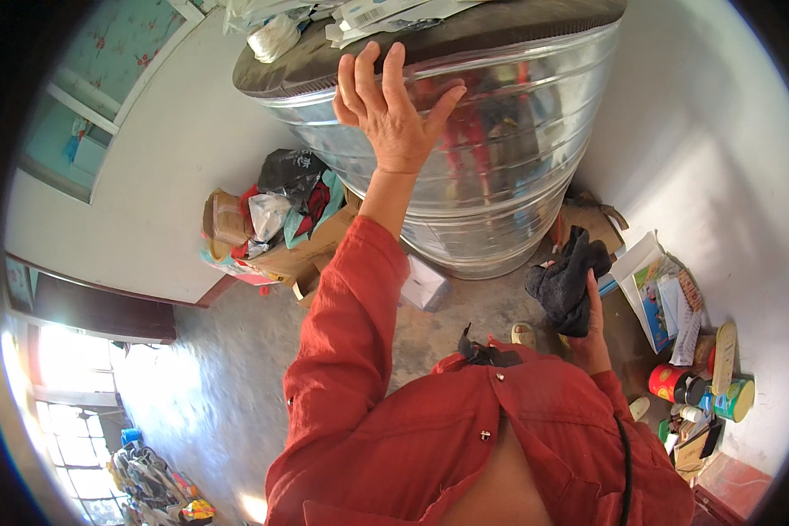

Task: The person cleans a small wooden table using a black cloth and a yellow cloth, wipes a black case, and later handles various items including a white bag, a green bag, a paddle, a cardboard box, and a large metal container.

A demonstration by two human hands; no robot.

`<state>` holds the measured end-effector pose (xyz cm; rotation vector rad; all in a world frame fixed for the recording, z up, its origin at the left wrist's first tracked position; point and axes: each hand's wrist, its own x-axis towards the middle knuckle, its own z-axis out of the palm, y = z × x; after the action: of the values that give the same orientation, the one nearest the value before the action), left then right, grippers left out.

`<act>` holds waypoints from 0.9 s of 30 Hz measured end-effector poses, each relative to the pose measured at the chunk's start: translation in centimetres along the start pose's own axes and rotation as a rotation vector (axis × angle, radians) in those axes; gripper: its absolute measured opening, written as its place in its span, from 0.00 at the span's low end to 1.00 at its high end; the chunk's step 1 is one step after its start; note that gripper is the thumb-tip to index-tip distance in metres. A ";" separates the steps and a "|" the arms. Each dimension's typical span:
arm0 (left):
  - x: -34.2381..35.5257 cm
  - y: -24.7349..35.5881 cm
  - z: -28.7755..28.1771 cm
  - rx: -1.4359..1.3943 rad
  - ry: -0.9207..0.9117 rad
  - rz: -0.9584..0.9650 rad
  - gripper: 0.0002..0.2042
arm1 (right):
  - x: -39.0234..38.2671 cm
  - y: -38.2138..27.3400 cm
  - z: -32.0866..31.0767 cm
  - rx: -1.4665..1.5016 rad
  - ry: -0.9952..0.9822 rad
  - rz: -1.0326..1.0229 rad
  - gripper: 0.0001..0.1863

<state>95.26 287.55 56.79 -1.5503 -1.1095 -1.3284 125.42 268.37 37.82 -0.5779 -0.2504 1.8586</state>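
My left hand (393, 118) is raised to the big shiny metal barrel (500, 149), its fingers spread at the edge of the dark round lid (465, 44). Nothing is held in that hand; whether the fingertips press on the lid or hover just off it, I cannot tell. Lower down on the right, my right hand (594, 329) grips a bunched dark grey cloth (563, 285), which hides most of the fingers. On the lid lie a white plastic bundle (276, 37) and flattened white cartons (386, 19).
Left of the barrel, a cardboard box (302, 254) overflows with bags and clothing. A small white box (424, 285) sits on the floor by the barrel's base. Papers (662, 298), a red-and-black tin (675, 383) and a green tin (735, 400) line the right wall.
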 end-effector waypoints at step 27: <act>0.8 -0.6 1.5 0.182 0.106 0.226 0.41 | -6.3 -3.0 -2.4 0.292 0.249 -0.222 0.27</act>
<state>95.15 289.24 57.38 -1.4090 -0.9320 -1.1126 130.76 263.37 38.72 -0.5478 0.1172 1.5551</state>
